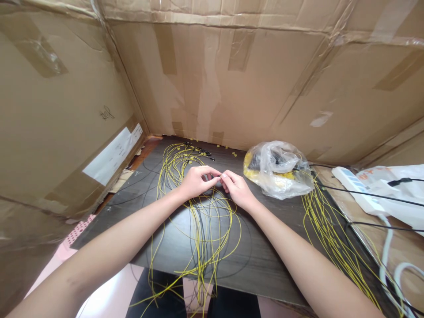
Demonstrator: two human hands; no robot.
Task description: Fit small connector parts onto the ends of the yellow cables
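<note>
My left hand (198, 182) and my right hand (236, 187) meet above the middle of the dark table (265, 247). Thumb and forefinger of each are pinched together around the small dark end of a thin wire (217, 176), mostly hidden by the fingertips. Below them a loose bundle of yellow wires (198, 238) loops over the tabletop and hangs past its front edge. Beyond my left hand lie coiled yellow wires (168, 165), with several small black connectors (206, 153) at their ends.
Small yellow pieces (234, 154) lie scattered near the back cardboard wall (198, 88). A clear plastic bag (281, 170) with yellow and dark contents sits at the back right. More yellow wires (331, 238) run along the right edge, beside a white power strip (359, 194) and black cables.
</note>
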